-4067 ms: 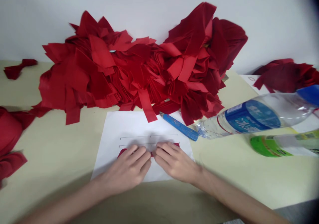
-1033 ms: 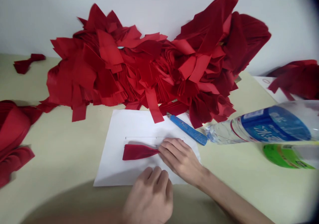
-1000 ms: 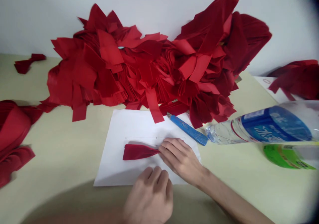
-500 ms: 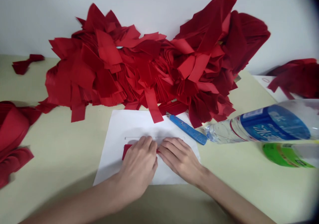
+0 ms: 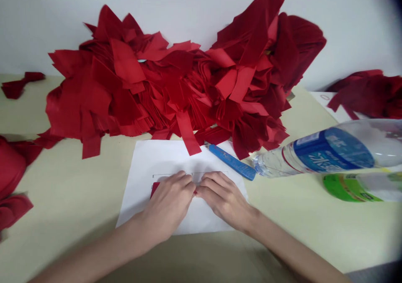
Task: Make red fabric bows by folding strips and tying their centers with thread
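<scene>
A red fabric strip (image 5: 153, 189) is pressed by the left hand (image 5: 168, 205) and right hand (image 5: 222, 195) on a white paper sheet (image 5: 135, 203) near the tabletop (image 5: 75, 182) front edge; any pinch cannot be told.

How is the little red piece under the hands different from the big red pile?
The red cloth piece is one small piece, but the red cloth pile is many pieces heaped up. The piece lies flat on the white paper, mostly hidden by the left hand and right hand. The pile sits on the table, with no hand on it. Both are red.
</scene>
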The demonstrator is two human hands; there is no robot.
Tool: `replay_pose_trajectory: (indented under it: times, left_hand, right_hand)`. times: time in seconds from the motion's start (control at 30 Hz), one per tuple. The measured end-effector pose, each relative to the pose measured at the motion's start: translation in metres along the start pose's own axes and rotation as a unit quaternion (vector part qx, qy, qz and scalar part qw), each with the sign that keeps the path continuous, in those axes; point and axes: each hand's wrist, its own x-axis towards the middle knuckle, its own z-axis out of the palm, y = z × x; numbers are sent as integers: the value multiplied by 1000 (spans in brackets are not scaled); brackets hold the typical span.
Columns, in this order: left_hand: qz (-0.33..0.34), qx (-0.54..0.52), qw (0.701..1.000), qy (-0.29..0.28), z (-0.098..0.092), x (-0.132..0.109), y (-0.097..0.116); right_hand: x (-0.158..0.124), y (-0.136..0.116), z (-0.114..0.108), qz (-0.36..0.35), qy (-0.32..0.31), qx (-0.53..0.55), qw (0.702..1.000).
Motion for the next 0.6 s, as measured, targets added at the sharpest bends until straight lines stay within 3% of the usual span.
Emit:
replay_pose_trajectory:
  times: [0.2,0.27,0.4,0.5,0.6]
  left_hand:
    - [27,-3,998,52,4,0,0]
    - [25,-12,998,64,7,1,-1]
    - [22,-38,997,69,10,2,-3]
    - [30,-42,996,74,9,1,-4]
    - [44,-35,995,77,7,0,-4]
  right_hand:
    - [6,6,-14,39,20,96,994]
    - [6,12,-30,88,66,129,986]
    - [0,24,-66,187,157,93,965]
    - [-7,25,-78,231,142,74,960]
    - [-14,22,-74,258,95,74,959]
